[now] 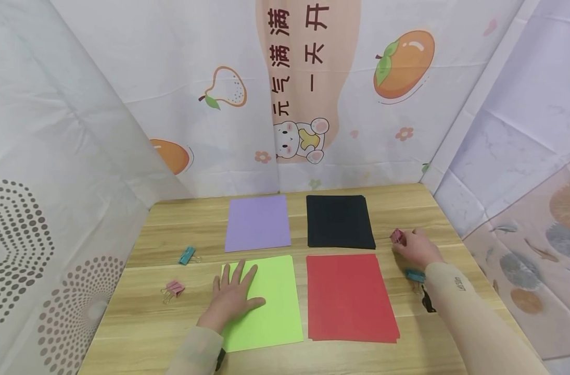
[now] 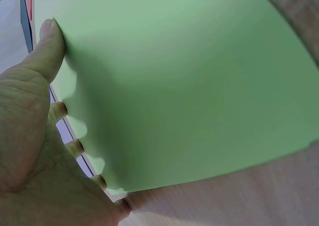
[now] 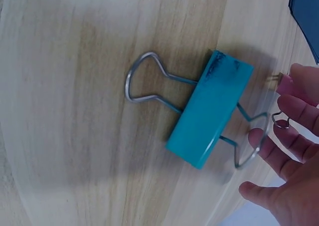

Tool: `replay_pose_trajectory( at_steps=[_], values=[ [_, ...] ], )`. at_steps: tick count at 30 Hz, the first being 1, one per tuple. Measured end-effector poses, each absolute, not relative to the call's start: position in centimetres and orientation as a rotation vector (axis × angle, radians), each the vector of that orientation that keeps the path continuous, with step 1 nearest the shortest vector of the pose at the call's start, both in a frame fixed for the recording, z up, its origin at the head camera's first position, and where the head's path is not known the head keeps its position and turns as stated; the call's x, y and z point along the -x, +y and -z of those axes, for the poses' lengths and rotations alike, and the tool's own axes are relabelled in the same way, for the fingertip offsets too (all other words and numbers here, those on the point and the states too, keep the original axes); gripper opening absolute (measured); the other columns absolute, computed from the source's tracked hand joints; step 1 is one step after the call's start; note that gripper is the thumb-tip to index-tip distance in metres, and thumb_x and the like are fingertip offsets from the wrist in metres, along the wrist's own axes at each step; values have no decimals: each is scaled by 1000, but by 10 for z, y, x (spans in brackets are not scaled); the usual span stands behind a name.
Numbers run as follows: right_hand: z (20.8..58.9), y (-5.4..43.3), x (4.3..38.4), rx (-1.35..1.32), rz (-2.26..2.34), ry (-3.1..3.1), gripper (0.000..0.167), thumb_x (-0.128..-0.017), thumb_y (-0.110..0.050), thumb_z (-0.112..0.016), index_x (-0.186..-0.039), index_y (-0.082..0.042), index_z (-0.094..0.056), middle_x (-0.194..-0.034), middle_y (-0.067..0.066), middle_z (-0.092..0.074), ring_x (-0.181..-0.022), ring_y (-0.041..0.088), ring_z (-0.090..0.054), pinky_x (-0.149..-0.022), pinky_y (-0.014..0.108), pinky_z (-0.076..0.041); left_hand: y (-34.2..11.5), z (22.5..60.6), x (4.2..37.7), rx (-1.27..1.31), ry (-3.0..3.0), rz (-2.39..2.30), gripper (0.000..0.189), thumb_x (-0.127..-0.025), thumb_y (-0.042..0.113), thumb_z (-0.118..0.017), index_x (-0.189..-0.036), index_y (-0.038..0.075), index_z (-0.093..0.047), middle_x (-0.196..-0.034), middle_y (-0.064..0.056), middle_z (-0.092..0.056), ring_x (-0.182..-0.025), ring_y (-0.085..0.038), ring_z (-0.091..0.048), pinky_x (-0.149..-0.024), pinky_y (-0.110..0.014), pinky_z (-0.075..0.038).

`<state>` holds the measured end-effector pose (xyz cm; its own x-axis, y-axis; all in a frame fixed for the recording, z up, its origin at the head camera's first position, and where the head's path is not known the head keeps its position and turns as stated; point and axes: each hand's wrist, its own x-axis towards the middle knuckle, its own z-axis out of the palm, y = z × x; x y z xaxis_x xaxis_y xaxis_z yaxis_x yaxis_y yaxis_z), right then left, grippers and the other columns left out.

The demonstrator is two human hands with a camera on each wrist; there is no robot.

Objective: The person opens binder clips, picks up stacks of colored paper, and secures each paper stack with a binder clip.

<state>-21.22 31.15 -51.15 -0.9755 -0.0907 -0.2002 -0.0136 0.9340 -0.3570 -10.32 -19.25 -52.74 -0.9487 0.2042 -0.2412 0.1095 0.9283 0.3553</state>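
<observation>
My left hand [image 1: 230,301] lies with fingers spread on the lime-green paper [image 1: 280,312], its fingertips at the paper's upper left part. In the left wrist view the thumb [image 2: 47,49] presses on the sheet near its edge. At the right of the table my right hand [image 1: 417,247] pinches a pink binder clip [image 1: 397,236] between thumb and fingers. The same pink clip [image 3: 286,85] is partly cut off in the right wrist view. A teal binder clip [image 3: 209,109] with wire handles lies on the wood close to the right wrist.
Purple paper [image 1: 258,223] and a black paper stack [image 1: 339,221] lie at the back; a red stack [image 1: 352,297] is right of the green. Another teal clip [image 1: 187,255] and another pink clip [image 1: 176,288] lie on the left. Printed cloth [image 1: 195,130] hangs around the table.
</observation>
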Motion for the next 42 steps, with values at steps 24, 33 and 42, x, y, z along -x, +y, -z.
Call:
replay_pose_trajectory(
  at_steps=[24, 33, 42],
  values=[
    [514, 313, 212, 72, 563, 2875, 33, -93, -29, -71, -79, -4, -56, -91, 19, -49, -75, 28, -52, -63, 44, -47, -194, 531, 103, -238, 2812, -496, 91, -88, 60, -70, -161, 19, -34, -170, -18, -13, -150, -58, -5, -114, -79, -8],
    [514, 314, 215, 33, 786, 2777, 34, -94, -20, -69, -72, -7, -46, -62, -1, -40, -56, 14, -38, -50, 30, -36, -195, 530, 104, -237, 2812, -499, 90, -89, 58, -71, -161, 19, -34, -169, -19, -14, -150, -58, -5, -114, -79, -8],
    [515, 314, 212, 92, 768, 2813, 40, -92, -18, -72, -103, 10, -46, -86, 16, -50, -77, 27, -50, -64, 38, -44, -200, 549, 108, -260, 2842, -526, 94, -86, 61, -72, -161, 20, -33, -170, -18, -12, -151, -58, -3, -113, -79, -6]
  ],
)
